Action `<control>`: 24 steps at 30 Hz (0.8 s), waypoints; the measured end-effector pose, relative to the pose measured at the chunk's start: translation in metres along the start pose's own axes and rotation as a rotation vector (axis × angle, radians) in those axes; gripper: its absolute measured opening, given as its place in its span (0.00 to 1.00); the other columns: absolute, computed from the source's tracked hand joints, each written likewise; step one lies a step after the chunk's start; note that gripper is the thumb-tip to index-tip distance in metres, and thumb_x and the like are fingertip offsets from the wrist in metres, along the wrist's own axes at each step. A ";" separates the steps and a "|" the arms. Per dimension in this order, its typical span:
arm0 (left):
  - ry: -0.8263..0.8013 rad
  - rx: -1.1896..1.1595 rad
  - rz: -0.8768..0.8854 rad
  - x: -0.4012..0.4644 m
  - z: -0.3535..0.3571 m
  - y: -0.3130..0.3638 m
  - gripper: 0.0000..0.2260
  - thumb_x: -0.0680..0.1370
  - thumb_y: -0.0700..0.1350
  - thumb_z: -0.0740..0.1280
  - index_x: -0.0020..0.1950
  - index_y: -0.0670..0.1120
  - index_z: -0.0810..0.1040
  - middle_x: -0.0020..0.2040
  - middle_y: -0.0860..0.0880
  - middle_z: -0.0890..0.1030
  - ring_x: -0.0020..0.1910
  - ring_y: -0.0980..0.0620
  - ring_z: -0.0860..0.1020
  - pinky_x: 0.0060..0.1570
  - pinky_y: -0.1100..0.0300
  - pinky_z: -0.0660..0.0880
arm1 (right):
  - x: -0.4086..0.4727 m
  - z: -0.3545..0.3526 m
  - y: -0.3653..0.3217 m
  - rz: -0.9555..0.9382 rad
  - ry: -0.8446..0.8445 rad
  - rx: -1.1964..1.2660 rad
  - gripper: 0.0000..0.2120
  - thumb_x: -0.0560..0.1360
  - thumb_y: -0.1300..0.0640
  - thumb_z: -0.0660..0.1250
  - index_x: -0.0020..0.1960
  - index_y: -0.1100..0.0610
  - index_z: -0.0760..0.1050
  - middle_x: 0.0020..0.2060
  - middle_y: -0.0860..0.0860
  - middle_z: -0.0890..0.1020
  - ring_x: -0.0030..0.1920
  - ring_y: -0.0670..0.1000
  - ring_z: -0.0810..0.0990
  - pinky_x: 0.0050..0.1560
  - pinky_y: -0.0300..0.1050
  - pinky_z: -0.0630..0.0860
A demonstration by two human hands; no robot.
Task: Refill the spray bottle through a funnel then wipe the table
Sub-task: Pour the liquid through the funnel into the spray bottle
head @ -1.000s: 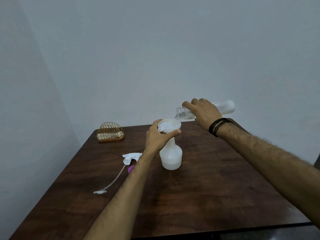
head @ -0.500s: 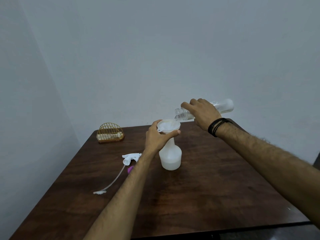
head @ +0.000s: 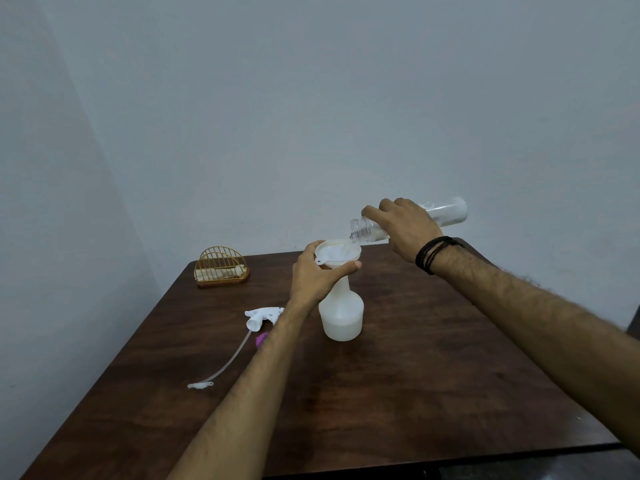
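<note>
A white spray bottle (head: 341, 315) stands upright near the middle of the dark wooden table (head: 433, 375), with a white funnel (head: 337, 254) seated in its neck. The left hand (head: 317, 277) curls around the funnel just under its rim, thumb on the near right side and fingers on the left, pinching it steady. The right hand (head: 405, 228) is wrapped firmly around a clear plastic bottle (head: 446, 213), held nearly level above the table's far side, its open mouth tipped down to the funnel's right edge, where liquid runs into the bowl. A black cord bracelet (head: 431, 254) circles the right wrist. To the left of the spray bottle lies the detached white trigger sprayer head (head: 261, 315), its thin dip tube (head: 227, 363) trailing toward the near left. At the far left corner sits a golden wire holder (head: 221, 268) with a pale cloth folded inside
</note>
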State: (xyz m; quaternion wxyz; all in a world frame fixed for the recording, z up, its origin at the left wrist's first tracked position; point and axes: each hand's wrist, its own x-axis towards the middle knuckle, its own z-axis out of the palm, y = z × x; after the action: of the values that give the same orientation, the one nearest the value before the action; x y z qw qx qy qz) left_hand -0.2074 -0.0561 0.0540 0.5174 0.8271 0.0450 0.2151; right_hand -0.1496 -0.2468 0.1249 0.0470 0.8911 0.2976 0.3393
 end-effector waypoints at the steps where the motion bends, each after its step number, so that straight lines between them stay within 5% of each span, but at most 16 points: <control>1: -0.001 0.001 0.001 0.000 0.000 0.000 0.41 0.65 0.59 0.80 0.73 0.48 0.70 0.68 0.49 0.76 0.65 0.49 0.75 0.60 0.55 0.77 | 0.000 0.000 0.000 -0.002 0.000 -0.004 0.26 0.69 0.73 0.61 0.64 0.54 0.71 0.45 0.55 0.77 0.42 0.58 0.75 0.45 0.49 0.69; 16: -0.001 0.006 -0.003 -0.002 -0.001 0.002 0.41 0.65 0.59 0.80 0.73 0.48 0.70 0.68 0.49 0.76 0.65 0.49 0.74 0.61 0.54 0.77 | 0.002 0.000 0.002 -0.007 0.003 -0.008 0.26 0.68 0.74 0.60 0.62 0.56 0.72 0.44 0.56 0.77 0.41 0.59 0.74 0.44 0.50 0.68; 24: -0.002 0.006 -0.003 -0.002 -0.001 0.004 0.40 0.65 0.58 0.80 0.73 0.48 0.70 0.69 0.48 0.75 0.65 0.49 0.74 0.55 0.61 0.73 | 0.005 -0.002 0.001 -0.015 0.008 -0.020 0.27 0.67 0.74 0.59 0.62 0.56 0.73 0.45 0.56 0.77 0.42 0.59 0.74 0.46 0.50 0.68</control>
State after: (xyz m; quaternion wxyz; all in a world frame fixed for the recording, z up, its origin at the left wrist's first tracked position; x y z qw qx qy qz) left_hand -0.2098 -0.0578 0.0571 0.5155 0.8287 0.0464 0.2131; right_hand -0.1477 -0.2451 0.1298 0.0571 0.8869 0.3013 0.3454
